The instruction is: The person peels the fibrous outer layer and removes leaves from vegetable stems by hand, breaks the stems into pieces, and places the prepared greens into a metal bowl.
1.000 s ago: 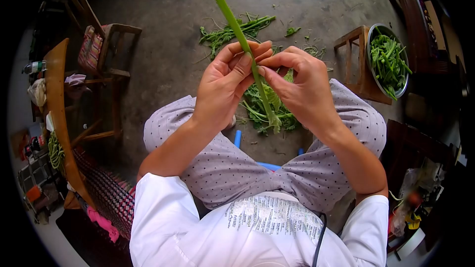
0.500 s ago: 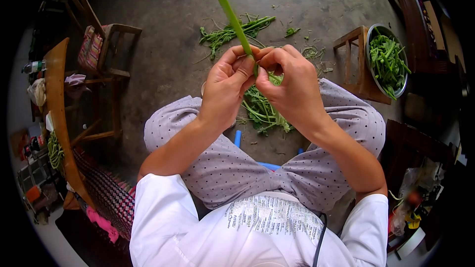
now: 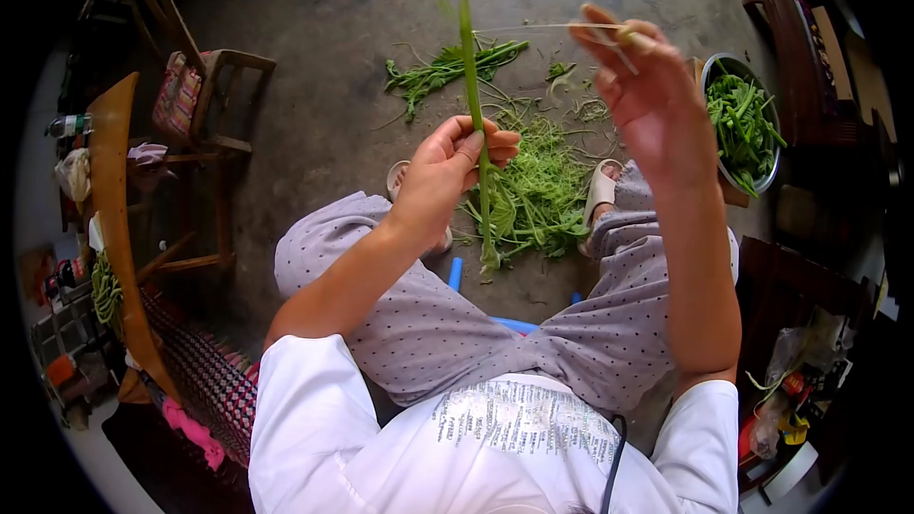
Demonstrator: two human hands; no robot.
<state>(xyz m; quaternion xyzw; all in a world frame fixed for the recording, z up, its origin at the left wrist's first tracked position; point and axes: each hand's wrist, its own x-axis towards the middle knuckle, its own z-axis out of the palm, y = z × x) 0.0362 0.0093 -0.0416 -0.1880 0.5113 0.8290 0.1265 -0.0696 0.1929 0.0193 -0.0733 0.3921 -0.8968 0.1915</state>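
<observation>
My left hand (image 3: 433,176) grips a long green vegetable stem (image 3: 471,76) between thumb and fingers, holding it nearly upright. To the right, my raised right hand (image 3: 657,100) pinches a thin pale fibre (image 3: 533,27). It stretches across from the upper part of the stem, and a loose end hangs by the right fingers. On the floor below lies a heap of green leaves and stringy trimmings (image 3: 543,186), between my feet. Farther out is a bunch of leafy green stems (image 3: 457,69).
A metal bowl (image 3: 778,154) of cut green stems (image 3: 741,119) rests on a wooden stool (image 3: 733,194) at the right. At the left stand a wooden chair (image 3: 238,59) with a patterned cushion and a wooden table (image 3: 114,167). Scraps (image 3: 590,112) are scattered over the concrete floor.
My right hand has left the stem and moved up and right, drawing the fibre away. The stem has shifted lower in my left hand and stands more upright.
</observation>
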